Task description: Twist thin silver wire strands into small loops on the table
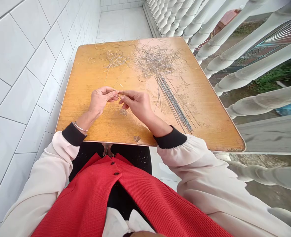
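Note:
Above the near left part of the wooden table (81, 79), my left hand (101, 98) and my right hand (135, 102) meet fingertip to fingertip. Both are closed in a pinch on a thin wire (118, 83), which arches up in a small loop over the fingers. Where its ends run between the fingertips is hidden. Beyond the left hand lies a small heap of bent wires (115, 59). A larger tangle of wire loops (157, 61) spreads farther right. From it a bundle of straight wires (175, 103) runs toward the near right side.
A white tiled wall (19, 75) rises close along the left. White balusters (224, 54) line the right side, near the table's edge. The tabletop has a worn, chipped patch (136, 139) at its near edge.

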`<state>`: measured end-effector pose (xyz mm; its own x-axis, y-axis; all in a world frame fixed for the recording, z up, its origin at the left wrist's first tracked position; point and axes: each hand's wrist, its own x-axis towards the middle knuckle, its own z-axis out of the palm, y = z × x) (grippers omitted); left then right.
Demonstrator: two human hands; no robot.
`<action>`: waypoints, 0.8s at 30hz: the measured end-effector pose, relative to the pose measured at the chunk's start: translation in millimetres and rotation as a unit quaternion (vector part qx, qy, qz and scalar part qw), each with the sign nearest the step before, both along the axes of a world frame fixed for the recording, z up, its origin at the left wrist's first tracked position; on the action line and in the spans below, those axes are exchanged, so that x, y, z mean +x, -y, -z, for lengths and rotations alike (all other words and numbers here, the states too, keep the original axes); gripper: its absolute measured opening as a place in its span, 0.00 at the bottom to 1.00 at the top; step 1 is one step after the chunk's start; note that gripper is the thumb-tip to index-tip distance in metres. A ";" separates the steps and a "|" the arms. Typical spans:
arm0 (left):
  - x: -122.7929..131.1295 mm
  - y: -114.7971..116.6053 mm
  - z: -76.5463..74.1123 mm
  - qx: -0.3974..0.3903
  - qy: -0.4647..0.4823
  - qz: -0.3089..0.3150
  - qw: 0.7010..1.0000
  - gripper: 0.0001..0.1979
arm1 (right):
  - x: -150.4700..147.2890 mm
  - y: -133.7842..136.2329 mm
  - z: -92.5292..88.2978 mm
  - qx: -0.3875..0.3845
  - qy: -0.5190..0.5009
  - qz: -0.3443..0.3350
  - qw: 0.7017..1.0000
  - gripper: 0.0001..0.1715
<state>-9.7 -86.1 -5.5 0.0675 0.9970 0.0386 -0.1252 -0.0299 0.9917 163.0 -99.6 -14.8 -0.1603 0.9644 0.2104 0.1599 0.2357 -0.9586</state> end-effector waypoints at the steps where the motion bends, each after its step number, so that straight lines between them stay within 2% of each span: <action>1: 0.1 0.0 -0.2 0.003 -0.004 -0.003 1.000 0.06 | 0.1 -1.1 0.1 -0.002 -0.017 0.007 1.000 0.12; 6: 2.0 1.4 -2.0 0.027 -0.029 -0.034 0.999 0.06 | -2.0 -1.9 0.7 -0.020 -0.080 0.007 0.997 0.10; 10: 4.9 3.2 -0.3 0.052 -0.053 -0.042 0.996 0.06 | -5.0 1.1 0.4 -0.033 -0.055 -0.007 0.998 0.12; 14: 7.1 4.3 1.7 0.050 -0.049 -0.024 0.997 0.07 | -3.4 0.9 0.0 -0.004 0.011 0.002 1.000 0.15; 18: 6.5 4.5 0.0 0.012 -0.026 0.005 1.000 0.07 | -0.1 -2.5 -0.4 0.029 0.029 0.025 0.999 0.14; 22: 4.2 4.4 -2.2 -0.013 -0.014 0.037 0.999 0.04 | -0.5 -4.6 -3.3 0.015 0.030 0.058 0.998 0.10; 24: 3.2 4.8 -3.1 -0.010 -0.014 0.046 0.999 0.04 | -1.3 -5.1 -5.8 -0.003 0.016 0.072 0.997 0.12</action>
